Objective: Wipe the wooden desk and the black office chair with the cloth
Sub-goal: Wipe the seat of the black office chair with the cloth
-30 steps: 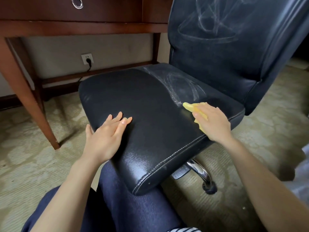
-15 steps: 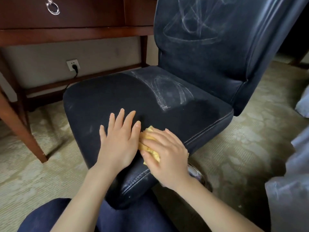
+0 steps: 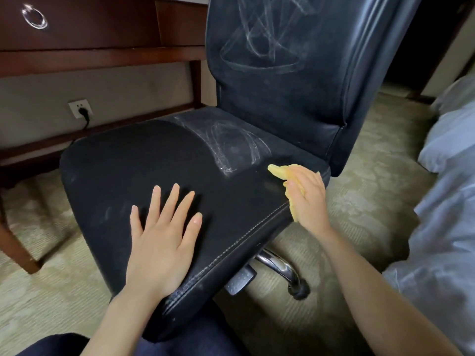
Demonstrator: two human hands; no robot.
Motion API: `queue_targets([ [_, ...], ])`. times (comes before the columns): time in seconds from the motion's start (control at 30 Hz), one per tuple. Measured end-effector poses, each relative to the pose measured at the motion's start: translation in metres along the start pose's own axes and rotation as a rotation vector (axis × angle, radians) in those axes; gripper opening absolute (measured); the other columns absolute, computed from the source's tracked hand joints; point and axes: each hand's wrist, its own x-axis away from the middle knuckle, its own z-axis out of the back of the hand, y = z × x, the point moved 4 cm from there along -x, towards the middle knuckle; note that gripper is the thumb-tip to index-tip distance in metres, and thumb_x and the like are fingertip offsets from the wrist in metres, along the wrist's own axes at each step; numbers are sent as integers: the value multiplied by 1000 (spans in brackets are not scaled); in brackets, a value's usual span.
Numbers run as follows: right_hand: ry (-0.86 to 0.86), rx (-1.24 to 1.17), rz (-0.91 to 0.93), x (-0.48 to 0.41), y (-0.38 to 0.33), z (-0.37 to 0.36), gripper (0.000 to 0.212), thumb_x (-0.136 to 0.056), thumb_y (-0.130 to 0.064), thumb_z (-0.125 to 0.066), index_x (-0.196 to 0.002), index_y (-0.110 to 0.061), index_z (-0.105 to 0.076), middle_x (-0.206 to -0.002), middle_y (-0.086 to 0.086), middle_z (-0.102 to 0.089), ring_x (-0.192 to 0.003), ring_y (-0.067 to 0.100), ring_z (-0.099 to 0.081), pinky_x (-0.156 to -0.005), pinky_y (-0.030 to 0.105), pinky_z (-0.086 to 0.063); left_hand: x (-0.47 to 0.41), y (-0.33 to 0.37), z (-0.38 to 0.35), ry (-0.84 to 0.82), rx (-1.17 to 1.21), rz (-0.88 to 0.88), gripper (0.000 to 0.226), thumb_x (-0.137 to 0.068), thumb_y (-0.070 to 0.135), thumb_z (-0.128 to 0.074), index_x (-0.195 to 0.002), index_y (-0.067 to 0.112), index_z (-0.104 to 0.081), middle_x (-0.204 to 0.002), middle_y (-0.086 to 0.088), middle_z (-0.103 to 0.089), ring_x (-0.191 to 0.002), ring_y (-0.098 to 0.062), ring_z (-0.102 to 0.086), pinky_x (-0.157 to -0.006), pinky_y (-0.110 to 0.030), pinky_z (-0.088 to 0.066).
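Carpet [image 3: 359, 201]: pale and patterned, it covers the floor under everything in view.
Black office chair [image 3: 154, 163]: it stands in the middle with its backrest upright at the far side. Whitish swirled smears mark the backrest and the rear of the seat, while the front of the seat looks darker and mostly plain.
Wooden desk [image 3: 102, 55]: dark reddish brown, it stands behind the chair at upper left, with one leg down at the left edge.
Bedding [image 3: 449, 201]: pale, rumpled fabric lies along the right edge, apart from the chair.
Trouser leg [image 3: 192, 340]: dark blue, it sits at the bottom, just under the seat's front corner.
Left hand [image 3: 162, 242]: it lies flat, palm down, on the front of the seat, fingers straight and spread, holding nothing.
Right hand [image 3: 308, 199]: at the seat's right edge, its fingers are bent over the cloth, gripping it against the leather.
Yellow cloth [image 3: 279, 172]: bunched under the right hand, with a corner poking out toward the smeared patch and another part hanging below the palm.
Chrome base arm [image 3: 280, 265]: it curves out below the seat to a black caster.
Wall socket [image 3: 80, 108]: white, under the desk, with a black plug in it.
Ring pull [image 3: 34, 19]: silver, on the drawer front at upper left.
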Motion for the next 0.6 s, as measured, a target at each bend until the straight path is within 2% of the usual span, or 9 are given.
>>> queue_targets([
  [0.07, -3, -7, -82, -16, 15, 2, 42, -91, -23, -33, -111, -38, -66, -88, -18, -58, -92, 5, -55, -108, 55, -26, 0, 1, 0, 1, -1, -4, 69, -85, 62, 0, -149, 40, -15, -151, 26, 9, -135, 5, 30, -108, -28, 25],
  [0.1, -3, 5, -131, -23, 23, 3, 41, -91, -26, -32, -110, -34, -67, -90, -15, -60, -92, 7, -56, -109, 54, -25, 0, 1, 0, 3, 3, -6, 69, -85, 61, -1, -149, 39, -15, -151, 25, 9, -135, 5, 30, -108, -28, 25],
  [0.2, -17, 29, -292, -41, 54, 4, 36, -92, -30, -36, -110, -34, -67, -102, -12, -62, -102, 9, -56, -117, 49, -11, 1, 3, 1, 9, 23, -2, 70, -85, 61, -3, -149, 38, -19, -153, 23, 4, -137, 4, 26, -110, -31, 22],
  [0.23, 5, -38, -350, -45, 61, 5, 34, -92, -28, -39, -109, -33, -68, -104, -12, -62, -102, 10, -56, -115, 47, -19, 1, 4, 1, 15, 26, -3, 70, -85, 61, -3, -149, 37, -20, -153, 22, 3, -138, 3, 25, -111, -32, 21],
  [0.3, 99, -208, -445, -50, 70, 6, 31, -89, -24, -46, -107, -29, -71, -101, -12, -63, -95, 11, -56, -98, 41, -42, 2, 4, 0, 23, 28, 5, 68, -88, 63, -3, -149, 37, -21, -155, 20, 1, -138, 3, 24, -112, -33, 20],
  [0.33, 141, -206, -447, -52, 74, 6, 30, -90, -24, -48, -110, -23, -70, -102, -11, -61, -95, 10, -53, -94, 36, -43, 1, 4, 0, 27, 25, 9, 67, -91, 64, -1, -148, 37, -21, -156, 19, 0, -138, 3, 23, -113, -34, 19],
  [0.43, 237, -161, -463, -49, 84, 7, 34, -96, -24, -46, -126, -12, -58, -113, -6, -50, -106, 9, -44, -102, 26, -35, 1, 3, 0, 46, 21, 14, 71, -88, 63, 1, -148, 36, -22, -158, 16, -3, -139, 2, 21, -113, -35, 18],
  [0.53, 377, -396, -567, -34, 84, -1, 37, -96, -23, -44, -133, -22, -50, -118, -3, -47, -99, 6, -45, -96, 30, -38, 1, 3, -1, 64, 11, 14, 68, -91, 62, 1, -148, 35, -24, -158, 14, -5, -140, 1, 18, -113, -36, 17],
  [0.6, 434, -525, -598, -24, 72, -8, 40, -95, -18, -42, -133, -26, -49, -125, 1, -49, -91, 9, -41, -89, 34, -33, 1, 5, -1, 68, 2, 11, 69, -91, 63, 4, -148, 35, -23, -159, 14, -6, -142, -1, 16, -114, -36, 16],
])
